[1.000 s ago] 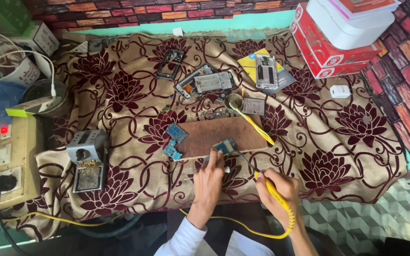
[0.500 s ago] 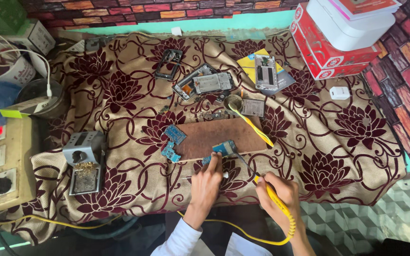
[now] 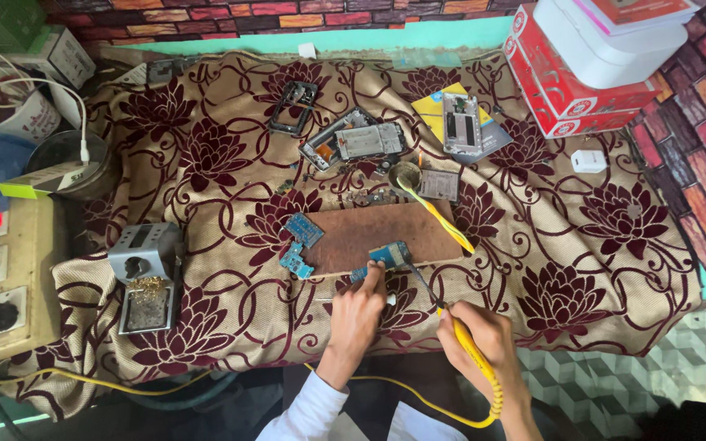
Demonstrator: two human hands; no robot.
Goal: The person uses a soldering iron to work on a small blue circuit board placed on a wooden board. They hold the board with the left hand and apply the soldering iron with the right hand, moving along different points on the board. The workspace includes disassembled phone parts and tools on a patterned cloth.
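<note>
While the left hand (image 3: 359,304) has slid its fingers up to pin the small blue circuit board (image 3: 386,256) at the wooden board's (image 3: 369,233) near edge, the right hand (image 3: 484,339), closed around the yellow soldering iron (image 3: 451,322), has brought its tip close beside it.

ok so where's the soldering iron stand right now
In the head view the soldering iron stand sits at the left on the floral cloth, beside the beige power box, well left of the wooden board.
</note>
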